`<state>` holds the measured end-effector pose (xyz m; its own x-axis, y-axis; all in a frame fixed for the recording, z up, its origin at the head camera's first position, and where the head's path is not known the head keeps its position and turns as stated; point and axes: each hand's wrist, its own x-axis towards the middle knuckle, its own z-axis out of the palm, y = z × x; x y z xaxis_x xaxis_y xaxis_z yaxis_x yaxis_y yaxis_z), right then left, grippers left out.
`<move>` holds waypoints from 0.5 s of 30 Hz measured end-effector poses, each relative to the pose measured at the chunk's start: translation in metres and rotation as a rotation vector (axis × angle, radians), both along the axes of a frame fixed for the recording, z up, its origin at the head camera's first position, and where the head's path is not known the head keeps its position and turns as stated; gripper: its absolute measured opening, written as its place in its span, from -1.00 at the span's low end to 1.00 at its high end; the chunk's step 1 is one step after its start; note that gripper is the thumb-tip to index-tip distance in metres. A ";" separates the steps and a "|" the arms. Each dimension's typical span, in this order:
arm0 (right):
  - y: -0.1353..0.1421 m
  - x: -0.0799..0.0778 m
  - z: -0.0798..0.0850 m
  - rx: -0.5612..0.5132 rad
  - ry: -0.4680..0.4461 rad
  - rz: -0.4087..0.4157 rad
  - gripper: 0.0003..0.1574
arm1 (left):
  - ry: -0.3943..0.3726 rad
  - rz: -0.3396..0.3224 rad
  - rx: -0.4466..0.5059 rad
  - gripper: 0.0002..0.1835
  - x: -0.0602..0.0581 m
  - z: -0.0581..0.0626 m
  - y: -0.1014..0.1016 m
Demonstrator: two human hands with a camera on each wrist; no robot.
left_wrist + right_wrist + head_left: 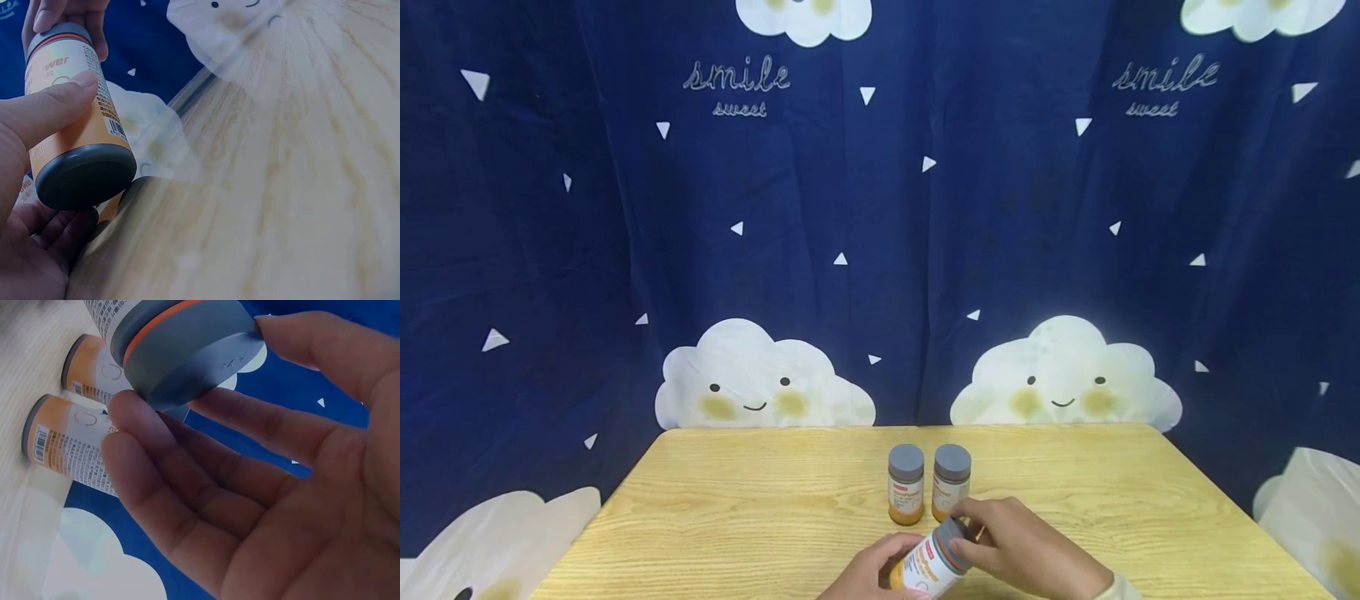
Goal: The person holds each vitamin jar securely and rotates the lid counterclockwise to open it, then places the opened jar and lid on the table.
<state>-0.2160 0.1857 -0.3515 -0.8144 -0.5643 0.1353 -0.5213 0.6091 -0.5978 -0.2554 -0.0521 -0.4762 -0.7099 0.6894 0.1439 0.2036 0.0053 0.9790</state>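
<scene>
A supplement bottle (923, 568) with a white and orange label is held tilted near the front of the table. Its grey lid (194, 356) has an orange band at the lower edge. My left hand (868, 571) grips the bottle's body, with the thumb across the label in the left wrist view. At the upper end, my right hand (1022, 546) holds the lid between thumb and fingers. The dark base (86, 178) faces the left wrist camera. Just beyond the hands stand two matching bottles, one on the left (906, 492) and one on the right (951, 477), both upright with grey lids.
The light wooden table (760, 508) extends to both sides of the hands. Behind it hangs a dark blue curtain (895, 217) with white clouds and small triangles. The right-hand standing bottle is close to my right fingers and partly covered by them in the head view.
</scene>
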 end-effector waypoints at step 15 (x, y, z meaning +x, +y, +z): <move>0.002 0.001 0.001 0.029 0.006 0.030 -0.71 | 0.040 -0.011 0.019 -0.43 0.000 -0.002 -0.001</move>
